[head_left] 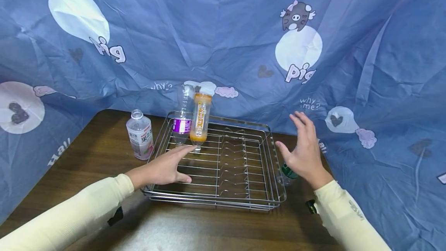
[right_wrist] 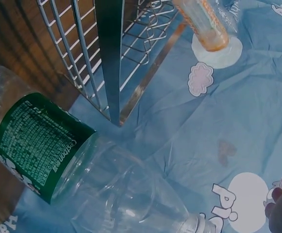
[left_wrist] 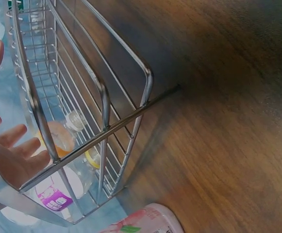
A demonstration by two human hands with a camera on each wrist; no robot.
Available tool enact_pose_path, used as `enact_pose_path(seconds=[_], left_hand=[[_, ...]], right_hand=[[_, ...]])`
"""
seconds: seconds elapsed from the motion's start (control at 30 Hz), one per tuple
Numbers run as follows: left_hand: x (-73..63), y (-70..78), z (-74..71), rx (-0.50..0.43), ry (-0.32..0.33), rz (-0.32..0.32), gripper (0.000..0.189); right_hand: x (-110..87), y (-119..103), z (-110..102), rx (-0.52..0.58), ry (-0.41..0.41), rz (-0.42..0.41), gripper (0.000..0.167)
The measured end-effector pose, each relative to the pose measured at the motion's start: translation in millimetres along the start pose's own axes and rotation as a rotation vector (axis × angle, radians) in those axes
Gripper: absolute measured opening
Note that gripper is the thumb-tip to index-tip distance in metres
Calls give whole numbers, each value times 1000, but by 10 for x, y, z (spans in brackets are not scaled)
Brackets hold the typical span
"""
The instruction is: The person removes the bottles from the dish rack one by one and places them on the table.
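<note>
A metal wire rack [head_left: 231,173] lies on the table. In its back left part an orange-labelled clear bottle [head_left: 201,117] stands neck down, beside a clear bottle with a purple label [head_left: 182,126]. My left hand [head_left: 167,167] hovers above the rack's left side, fingers extended and thumb apart, just in front of these bottles; it holds nothing. Right of the rack my right hand [head_left: 304,152] is raised with fingers spread and nothing in its grasp. Below it a clear bottle with a green label [right_wrist: 43,141] stands beside the rack, mostly hidden by the hand in the head view.
An uncapped bottle with a white and pink label [head_left: 140,136] stands on the table left of the rack. The brown wooden table [head_left: 167,224] extends in front. A blue printed cloth [head_left: 223,42] hangs behind and along both sides.
</note>
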State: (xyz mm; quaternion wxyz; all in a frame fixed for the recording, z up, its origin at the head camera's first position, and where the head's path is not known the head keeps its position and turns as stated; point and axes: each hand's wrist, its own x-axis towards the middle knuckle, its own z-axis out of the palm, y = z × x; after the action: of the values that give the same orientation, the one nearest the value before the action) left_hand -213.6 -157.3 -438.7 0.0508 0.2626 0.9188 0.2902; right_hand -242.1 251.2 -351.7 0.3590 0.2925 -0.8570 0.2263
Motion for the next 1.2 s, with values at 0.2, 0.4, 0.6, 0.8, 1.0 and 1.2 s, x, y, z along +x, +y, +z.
enact_pose_path(seconds=[0.2,0.4,0.6,0.8,1.0,1.2], left_hand=[[-10,-21,9,-5,-6,-3,103],[-6,-31,13,6,-4,6,102],[-2,-37,13,3,-6,11,101],[-4,-52,7,6,-4,9,103],[-10,-49,6,1,-9,7,103],[-11,-45,1,-6,-29,-14,102]], right_hand=[[36,-39,56,-62,-69,-19,85],[112,-99,109,-121,-147,-96,82],[160,-153,151,-126,-165,-142,81],[211,-195,200,-144,-213,-182,80],[252,-229,265,-185,-287,-251,83],[293,-241,319,-184,-311,-281,81]])
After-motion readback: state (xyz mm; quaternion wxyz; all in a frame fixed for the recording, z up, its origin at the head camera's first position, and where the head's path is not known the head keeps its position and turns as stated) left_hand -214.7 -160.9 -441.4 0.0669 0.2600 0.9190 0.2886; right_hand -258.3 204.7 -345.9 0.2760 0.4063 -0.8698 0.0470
